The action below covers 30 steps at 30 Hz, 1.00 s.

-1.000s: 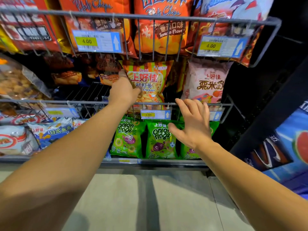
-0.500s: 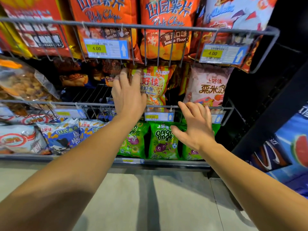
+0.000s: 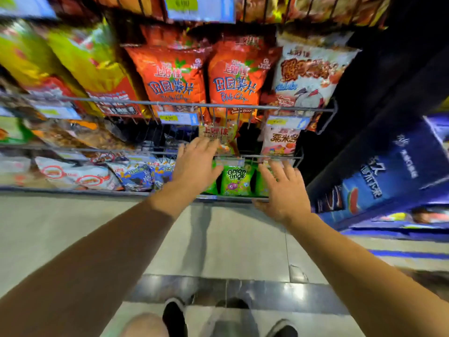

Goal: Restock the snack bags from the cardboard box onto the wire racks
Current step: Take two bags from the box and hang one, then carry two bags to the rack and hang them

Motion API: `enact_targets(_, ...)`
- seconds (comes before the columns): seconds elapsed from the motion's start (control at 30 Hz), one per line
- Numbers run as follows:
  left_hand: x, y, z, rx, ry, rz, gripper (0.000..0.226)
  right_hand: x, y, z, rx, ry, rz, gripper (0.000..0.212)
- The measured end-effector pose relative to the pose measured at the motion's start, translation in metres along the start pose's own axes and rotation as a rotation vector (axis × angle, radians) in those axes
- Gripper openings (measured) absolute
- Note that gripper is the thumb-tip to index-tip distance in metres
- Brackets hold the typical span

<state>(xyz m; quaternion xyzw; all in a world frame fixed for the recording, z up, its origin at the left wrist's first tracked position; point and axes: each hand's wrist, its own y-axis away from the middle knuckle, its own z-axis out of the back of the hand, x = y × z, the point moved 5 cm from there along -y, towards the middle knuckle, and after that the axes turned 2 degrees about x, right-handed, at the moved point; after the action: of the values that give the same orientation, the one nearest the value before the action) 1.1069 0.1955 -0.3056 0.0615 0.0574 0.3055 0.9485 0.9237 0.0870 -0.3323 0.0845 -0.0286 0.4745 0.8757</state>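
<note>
Wire racks (image 3: 243,107) full of snack bags fill the top half of the view. My left hand (image 3: 194,161) is spread open in front of the middle rack rail (image 3: 279,157), its fingertips just short of the striped cracker bag (image 3: 220,139). My right hand (image 3: 283,190) is open too, fingers apart, held in front of the green onion rings bags (image 3: 237,177) on the lowest shelf. Neither hand holds anything. Two orange potato chip bags (image 3: 232,76) stand in the rack above. No cardboard box is in view.
A pale pink snack bag (image 3: 279,141) stands right of the cracker bag. A blue display (image 3: 388,171) juts out at the right. Tiled floor (image 3: 85,227) lies below, with a dark strip (image 3: 243,290) and my shoes (image 3: 173,314) at the bottom.
My view has pulled back and tilted down, so the floor and my shoes now show. My left hand has come away from the cracker bag and opened; my right hand stays open near the onion rings.
</note>
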Motion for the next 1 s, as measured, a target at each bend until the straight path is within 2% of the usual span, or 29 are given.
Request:
enact_targets(0.13, -0.029, 0.092, 0.077, 0.117, 0.075, -0.012, 0.071, 0.003, 0.072, 0.103, 0.083, -0.08, -0.052, 0.093)
enact_targets(0.23, -0.061, 0.169, 0.139, 0.144, 0.187, 0.027, 0.074, 0.01, 0.125, 0.177, 0.137, -0.122, -0.033, 0.092)
enact_targets(0.4, -0.117, 0.288, 0.204, 0.183, 0.301, 0.071, 0.077, 0.026, 0.223, 0.247, 0.284, -0.09, 0.017, 0.093)
enact_targets(0.6, -0.156, 0.395, 0.225, 0.138, 0.365, 0.074, 0.077, 0.04, 0.334, 0.271, 0.349, -0.067, 0.116, 0.087)
enact_targets(0.73, -0.178, 0.451, 0.224, 0.079, 0.402, 0.035, 0.075, 0.035, 0.399, 0.266, 0.329, -0.034, 0.076, 0.087)
enact_targets(0.87, -0.205, 0.492, 0.214, 0.188, 0.349, -0.003, 0.07, 0.02, 0.462, 0.266, 0.306, -0.064, -0.004, 0.086)
enact_targets(1.0, -0.255, 0.521, 0.219, 0.242, 0.332, -0.113, 0.072, -0.014, 0.529, 0.278, 0.284, -0.076, -0.109, 0.089)
